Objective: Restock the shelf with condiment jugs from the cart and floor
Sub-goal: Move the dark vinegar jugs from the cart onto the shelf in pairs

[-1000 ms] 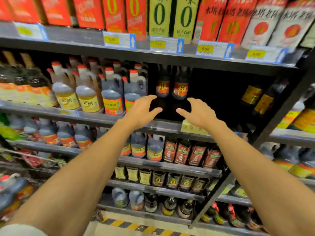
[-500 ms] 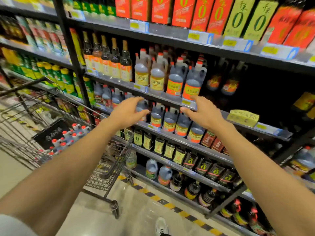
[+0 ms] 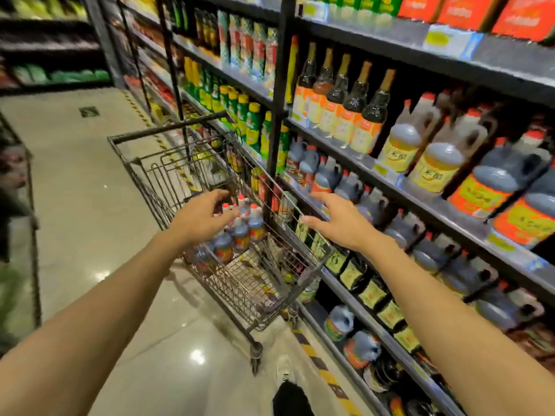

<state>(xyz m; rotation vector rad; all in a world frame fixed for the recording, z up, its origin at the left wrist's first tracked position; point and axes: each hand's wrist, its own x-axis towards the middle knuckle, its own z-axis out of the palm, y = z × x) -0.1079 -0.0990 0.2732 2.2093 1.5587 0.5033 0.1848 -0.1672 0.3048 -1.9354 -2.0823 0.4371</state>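
Left hand (image 3: pixel 200 219): empty, fingers spread, hovering over the dark red-capped plastic condiment jugs (image 3: pixel 240 232).
Jugs: clustered inside the black wire shopping cart (image 3: pixel 315 267), just below the left palm, at its 5 o'clock.
Right hand (image 3: pixel 339 223): empty and open above the cart rim, at 3 o'clock from the jugs.
Advice: I'd hook a handle with each hand and lift straight up.
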